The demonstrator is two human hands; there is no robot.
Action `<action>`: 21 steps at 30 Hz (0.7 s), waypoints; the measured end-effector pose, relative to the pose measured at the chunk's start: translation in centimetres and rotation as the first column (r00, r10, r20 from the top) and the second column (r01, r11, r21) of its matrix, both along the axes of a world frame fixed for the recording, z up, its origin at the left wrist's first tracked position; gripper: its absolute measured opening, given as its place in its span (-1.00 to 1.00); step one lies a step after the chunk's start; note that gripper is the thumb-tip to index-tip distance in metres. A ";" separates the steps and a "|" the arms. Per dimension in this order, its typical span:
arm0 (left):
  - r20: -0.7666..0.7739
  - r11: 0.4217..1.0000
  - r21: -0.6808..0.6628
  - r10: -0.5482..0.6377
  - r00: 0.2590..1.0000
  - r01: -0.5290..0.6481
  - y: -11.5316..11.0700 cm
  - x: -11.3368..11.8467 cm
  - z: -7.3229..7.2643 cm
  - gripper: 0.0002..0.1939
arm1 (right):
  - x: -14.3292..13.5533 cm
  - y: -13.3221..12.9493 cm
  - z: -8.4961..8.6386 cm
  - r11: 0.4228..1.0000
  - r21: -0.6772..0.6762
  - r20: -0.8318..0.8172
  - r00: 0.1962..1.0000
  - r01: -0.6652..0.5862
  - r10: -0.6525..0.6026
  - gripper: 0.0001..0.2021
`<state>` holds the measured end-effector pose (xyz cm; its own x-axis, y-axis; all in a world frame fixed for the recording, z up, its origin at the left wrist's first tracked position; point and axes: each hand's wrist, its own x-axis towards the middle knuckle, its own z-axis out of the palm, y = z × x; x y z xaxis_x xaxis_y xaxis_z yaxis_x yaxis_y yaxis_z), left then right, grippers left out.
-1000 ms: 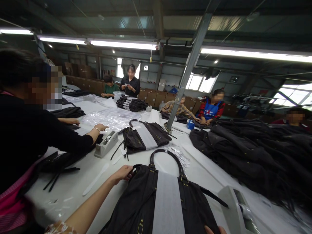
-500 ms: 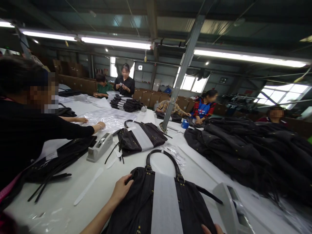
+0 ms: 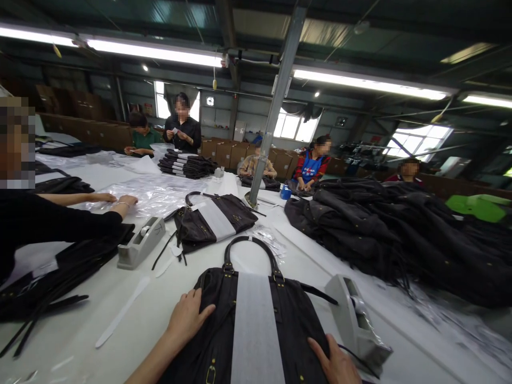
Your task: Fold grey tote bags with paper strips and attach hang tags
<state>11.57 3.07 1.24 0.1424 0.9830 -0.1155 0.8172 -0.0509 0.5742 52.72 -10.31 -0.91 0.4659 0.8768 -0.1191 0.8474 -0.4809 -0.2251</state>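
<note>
A black handbag (image 3: 298,320) lies on the white table in front of me, its looped handle pointing away. A broad white paper band (image 3: 256,325) runs down its middle. My left hand (image 3: 187,316) rests on the bag's left side, thumb spread from the fingers. At the bag's lower right edge is my right hand (image 3: 336,360), with thumb and fingers apart on the black material. Beyond the handle lies a second banded black bag (image 3: 218,220). A grey tape dispenser (image 3: 356,320) stands right beside the near bag.
Another tape dispenser (image 3: 141,242) stands at left, near a person's arms over clear plastic bags (image 3: 156,194). A large heap of black bags (image 3: 372,229) covers the right side. A metal post (image 3: 276,106) rises behind the second bag. Several people stand across the table.
The view has turned right, so the scene sits farther left. My left hand has moved down the bag's side, and my right hand shows more fully at its right edge.
</note>
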 end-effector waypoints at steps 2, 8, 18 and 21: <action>-0.096 0.999 0.047 0.006 0.995 -0.002 0.3 0.5 0.1 -0.49 | -0.2 -0.1 0.1 1.000 0.008 0.013 1.000 -0.002 0.002 -0.42; -0.267 0.997 0.070 -0.008 0.964 0.028 1.7 1.5 0.0 -0.65 | -0.6 -0.2 0.6 1.000 -0.020 -0.002 1.000 0.013 -0.013 -0.39; -0.201 1.000 0.030 0.008 0.980 -0.002 2.3 0.2 -1.8 -0.67 | -0.9 -0.8 1.0 1.000 0.017 0.004 1.000 0.026 -0.026 -0.44; -0.139 0.998 0.023 0.062 0.988 -0.059 2.6 0.0 -2.7 -0.66 | -0.6 -0.9 0.7 0.998 0.049 -0.007 1.000 0.029 -0.029 -0.48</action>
